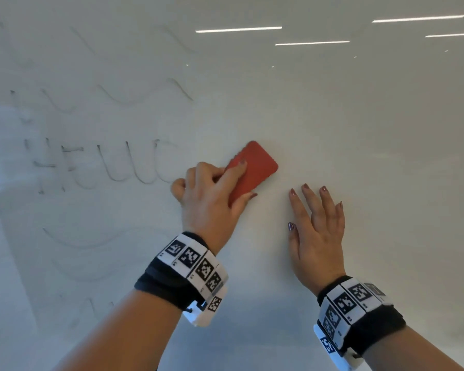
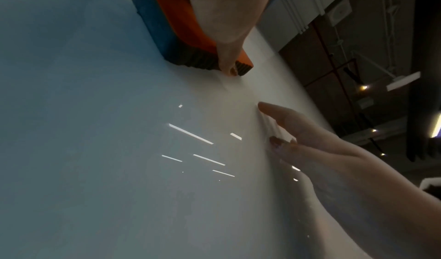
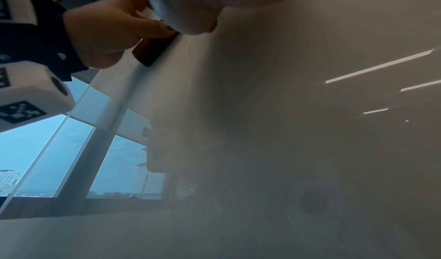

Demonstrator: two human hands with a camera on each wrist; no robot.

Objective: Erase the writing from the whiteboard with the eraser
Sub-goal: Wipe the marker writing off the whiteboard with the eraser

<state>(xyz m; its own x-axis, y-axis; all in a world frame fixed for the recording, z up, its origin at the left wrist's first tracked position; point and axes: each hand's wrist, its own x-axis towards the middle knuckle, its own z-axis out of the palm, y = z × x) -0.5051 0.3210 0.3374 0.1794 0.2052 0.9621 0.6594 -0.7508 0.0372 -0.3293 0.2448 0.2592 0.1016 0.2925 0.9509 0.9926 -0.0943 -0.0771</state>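
A white glossy whiteboard (image 1: 332,129) fills the head view. Faint grey writing (image 1: 99,162) and wavy lines cover its left half. My left hand (image 1: 212,194) grips a red eraser (image 1: 255,167) and presses it against the board just right of the writing. In the left wrist view the eraser (image 2: 181,36) shows an orange back and a dark felt face flat on the board. My right hand (image 1: 316,228) lies flat on the board to the right of the eraser, fingers straight and spread. The right wrist view shows my left hand (image 3: 112,31) on the dark eraser (image 3: 155,52).
Ceiling lights reflect as bright streaks (image 1: 239,30) on the upper right of the board. A window with sky (image 3: 47,150) lies past the board's left edge in the right wrist view. The board's right half (image 1: 386,156) carries no marks.
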